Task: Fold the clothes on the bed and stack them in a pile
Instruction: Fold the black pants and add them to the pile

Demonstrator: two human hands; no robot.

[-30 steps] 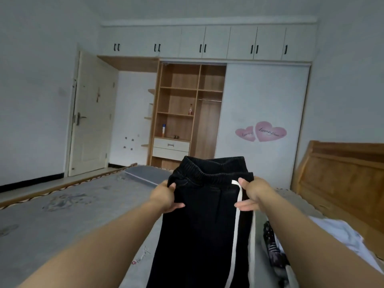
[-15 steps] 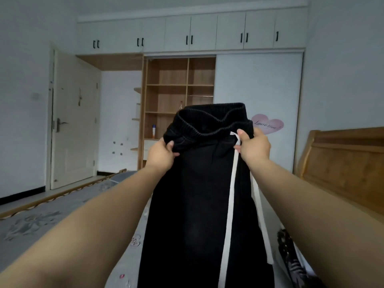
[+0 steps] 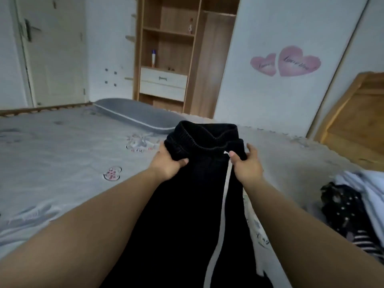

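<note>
black trousers (image 3: 193, 204) in left hand (image 3: 168, 165) and right hand (image 3: 247, 167)

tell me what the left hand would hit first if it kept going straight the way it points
Probably the grey pillow lying beyond the left hand, which grips the black trousers at the waistband; depth is unclear, so it might meet the bedsheet first.

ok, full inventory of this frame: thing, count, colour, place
black trousers: 1, black with a white side stripe, held by the waistband over the bed
bed sheet: 1, grey, patterned, covers the bed
pillow: 1, grey, far end of bed
clothes heap: 1, white and dark spotted, right edge
headboard: 1, wood, right
wardrobe shelves: 1, wood, far wall
bottle: 1, white, on shelf
heart stickers: 2, pink, wardrobe door
door: 1, white, left
left hand: gripping waistband
right hand: gripping waistband
</note>
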